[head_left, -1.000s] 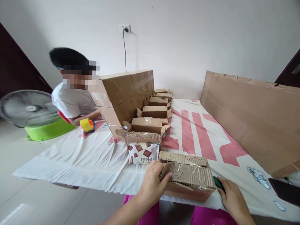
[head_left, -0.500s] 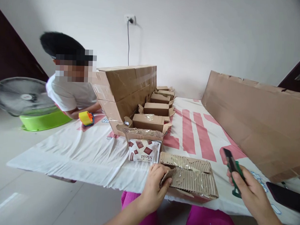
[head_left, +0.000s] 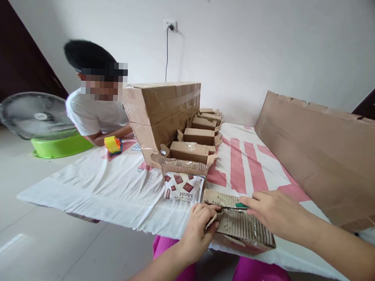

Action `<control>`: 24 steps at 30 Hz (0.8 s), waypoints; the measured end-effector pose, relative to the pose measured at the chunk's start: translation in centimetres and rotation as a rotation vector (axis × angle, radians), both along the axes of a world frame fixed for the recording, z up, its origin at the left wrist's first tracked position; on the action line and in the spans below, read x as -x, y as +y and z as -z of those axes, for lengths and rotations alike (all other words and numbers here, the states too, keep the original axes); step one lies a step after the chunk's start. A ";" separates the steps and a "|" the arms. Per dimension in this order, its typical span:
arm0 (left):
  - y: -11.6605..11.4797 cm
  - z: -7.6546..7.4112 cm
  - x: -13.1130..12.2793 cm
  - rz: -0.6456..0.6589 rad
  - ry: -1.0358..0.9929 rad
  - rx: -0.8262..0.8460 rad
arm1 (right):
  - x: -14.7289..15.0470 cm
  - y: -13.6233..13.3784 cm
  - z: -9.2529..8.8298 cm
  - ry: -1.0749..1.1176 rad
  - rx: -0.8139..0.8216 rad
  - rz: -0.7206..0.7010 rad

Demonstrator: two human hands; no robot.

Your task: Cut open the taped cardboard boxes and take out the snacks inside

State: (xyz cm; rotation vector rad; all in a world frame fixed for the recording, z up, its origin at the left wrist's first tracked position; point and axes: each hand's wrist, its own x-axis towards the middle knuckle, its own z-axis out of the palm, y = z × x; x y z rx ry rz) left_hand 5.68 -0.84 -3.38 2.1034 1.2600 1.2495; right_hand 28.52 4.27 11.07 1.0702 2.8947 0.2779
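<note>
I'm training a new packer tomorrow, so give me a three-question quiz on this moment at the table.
1. True or false: the right hand holds a green-handled cutter over the small taped carton.
2. What does the left hand grip? A) the carton's near left flap B) the tape dispenser C) the fan
3. Fill in: the printed packet lies just ____ the carton, on the white cloth.

Key: 1 true; 2 A; 3 beyond.

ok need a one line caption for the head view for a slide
Left hand steadies a taped small cardboard box while the right hand holds a green utility knife at its top.
</note>
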 end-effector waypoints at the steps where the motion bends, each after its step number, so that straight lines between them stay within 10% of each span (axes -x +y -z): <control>1: 0.0 0.0 0.0 0.001 0.002 -0.010 | 0.6 0.1 -0.2 -0.043 -0.016 -0.017; 24: 0.0 -0.2 0.1 0.022 0.080 -0.016 | 3.6 -1.3 -1.8 -0.360 0.017 0.056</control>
